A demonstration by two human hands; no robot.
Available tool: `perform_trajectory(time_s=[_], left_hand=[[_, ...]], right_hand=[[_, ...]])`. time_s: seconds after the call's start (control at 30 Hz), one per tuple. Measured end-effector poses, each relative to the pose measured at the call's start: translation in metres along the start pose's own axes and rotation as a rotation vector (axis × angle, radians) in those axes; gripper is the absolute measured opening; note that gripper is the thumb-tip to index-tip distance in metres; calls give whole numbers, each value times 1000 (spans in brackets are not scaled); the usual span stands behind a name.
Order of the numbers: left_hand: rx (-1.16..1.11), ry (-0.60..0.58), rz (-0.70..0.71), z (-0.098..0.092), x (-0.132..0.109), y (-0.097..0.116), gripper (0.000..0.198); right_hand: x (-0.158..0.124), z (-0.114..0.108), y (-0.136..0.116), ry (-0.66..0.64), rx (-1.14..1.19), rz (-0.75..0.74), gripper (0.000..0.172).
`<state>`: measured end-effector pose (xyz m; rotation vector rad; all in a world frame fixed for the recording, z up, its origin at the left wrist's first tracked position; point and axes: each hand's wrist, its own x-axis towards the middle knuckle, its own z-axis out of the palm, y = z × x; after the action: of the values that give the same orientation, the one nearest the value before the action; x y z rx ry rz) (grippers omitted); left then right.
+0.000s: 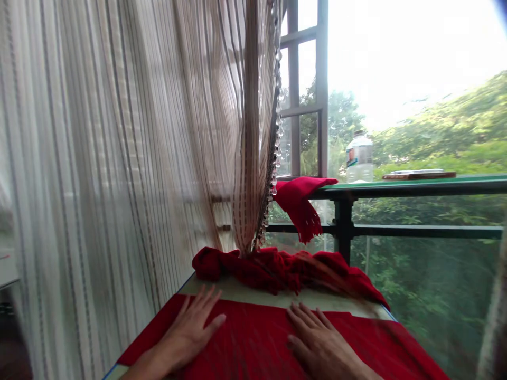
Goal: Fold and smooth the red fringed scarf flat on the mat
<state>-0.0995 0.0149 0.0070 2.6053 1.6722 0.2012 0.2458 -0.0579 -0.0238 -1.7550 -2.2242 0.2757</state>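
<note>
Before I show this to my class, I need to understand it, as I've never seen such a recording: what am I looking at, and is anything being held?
There is no machine here. A camera worn on a person's head looks forward and down, so the left hand and right hand are the wearer's own. Both are bare, palms down with the fingers extended, and neither grips anything. They are on or just above a flat red cloth; blur hides which. The cloth covers much of a pale surface, with bunched red fabric along its far end. Beyond, a striped curtain hangs on the left and a bottle stands on the ledge at right.
</note>
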Motion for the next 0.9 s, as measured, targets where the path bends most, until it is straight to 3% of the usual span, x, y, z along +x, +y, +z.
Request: perform_trajectory(time_s=[0.13, 0.2, 0.27, 0.6, 0.77, 0.9], left_hand=[[-155, -156, 353, -5, 10, 92, 78], [-191, -196, 450, -2, 17, 118, 78], [-198, -217, 501, 4, 26, 131, 78], [-165, -224, 518, 23, 37, 134, 86], [-260, -222, 675, 54, 28, 127, 108], [-300, -202, 711, 69, 23, 123, 109]], right_hand=[[-1, -6, -3, -36, 30, 33, 72], [0, -7, -2, -32, 50, 15, 71], [0, -7, 0, -27, 72, 8, 71], [-6, -16, 4, 8, 118, -9, 72], [-5, -12, 6, 47, 109, -36, 65], [-5, -12, 8, 39, 82, -39, 63]])
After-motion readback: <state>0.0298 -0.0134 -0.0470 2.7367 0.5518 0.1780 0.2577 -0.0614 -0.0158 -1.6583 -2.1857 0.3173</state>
